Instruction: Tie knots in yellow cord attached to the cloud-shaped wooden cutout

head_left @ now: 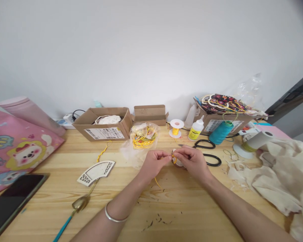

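Observation:
My left hand (155,163) and my right hand (192,161) meet over the middle of the table, fingertips almost touching. Both are closed in a pinch on thin yellow cord (175,158). A loose end of cord hangs below my left hand to the tabletop. Under my right fingers shows a small pale cut-out piece with a dark edge (178,164), partly covered by the hand. Just behind my right hand lie black-handled scissors (212,159). To the left rests a fan-shaped wooden cut-out (97,172) with a knotted yellow cord at its top.
Cardboard boxes (103,132), a bag of yellow cords (143,137), a yellow thread spool (176,129), a glue bottle (196,129) and a teal thread cone (221,132) line the back. Cream cloth (275,178) lies right; a spoon (80,203) and phone (12,201) lie left.

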A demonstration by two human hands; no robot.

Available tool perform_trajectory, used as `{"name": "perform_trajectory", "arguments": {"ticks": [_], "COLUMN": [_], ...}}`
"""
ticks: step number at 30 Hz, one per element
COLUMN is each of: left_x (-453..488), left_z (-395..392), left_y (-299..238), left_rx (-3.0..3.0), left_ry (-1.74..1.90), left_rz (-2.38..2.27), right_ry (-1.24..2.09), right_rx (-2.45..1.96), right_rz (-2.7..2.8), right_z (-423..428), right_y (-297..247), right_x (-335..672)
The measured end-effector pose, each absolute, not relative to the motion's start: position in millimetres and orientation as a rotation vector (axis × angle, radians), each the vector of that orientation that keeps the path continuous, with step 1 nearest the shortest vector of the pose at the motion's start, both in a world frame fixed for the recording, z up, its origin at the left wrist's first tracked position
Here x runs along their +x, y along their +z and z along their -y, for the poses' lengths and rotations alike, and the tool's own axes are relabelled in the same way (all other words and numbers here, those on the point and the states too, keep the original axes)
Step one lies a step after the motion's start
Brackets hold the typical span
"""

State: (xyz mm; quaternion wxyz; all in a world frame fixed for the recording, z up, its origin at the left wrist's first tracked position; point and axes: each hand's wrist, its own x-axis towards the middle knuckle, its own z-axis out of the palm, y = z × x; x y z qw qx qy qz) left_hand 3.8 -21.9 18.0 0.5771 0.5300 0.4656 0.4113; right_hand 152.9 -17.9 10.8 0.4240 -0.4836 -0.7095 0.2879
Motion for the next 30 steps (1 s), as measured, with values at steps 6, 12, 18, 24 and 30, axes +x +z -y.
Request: {"name": "perform_trajectory", "arguments": {"ticks": [6,12,18,24,30], "left_x": [4,6,9,12,12], "left_z": [24,26,28,30,29], "left_y": [16,29,33,21,17], "left_rx": [1.022,0.666,0.627,0.742,0.767], "left_ry": [1.011,1.082,1.036,0.973,0.967], "left_rz": [-0.964,-0.579,-0.427,-0.316,-0.313], "right_ry": [0.893,0.686,0.546,0.560,0.642], "right_rx": [-1.227,-1.203,-1.244,-1.285,-1.234], "right_rz": [1.701,1.791,1.894,1.929,1.879], "right_z": [17,16,16,18,19], "right_y": [13,14,12,12,11], "right_x": [155,157,157,155,153]}}
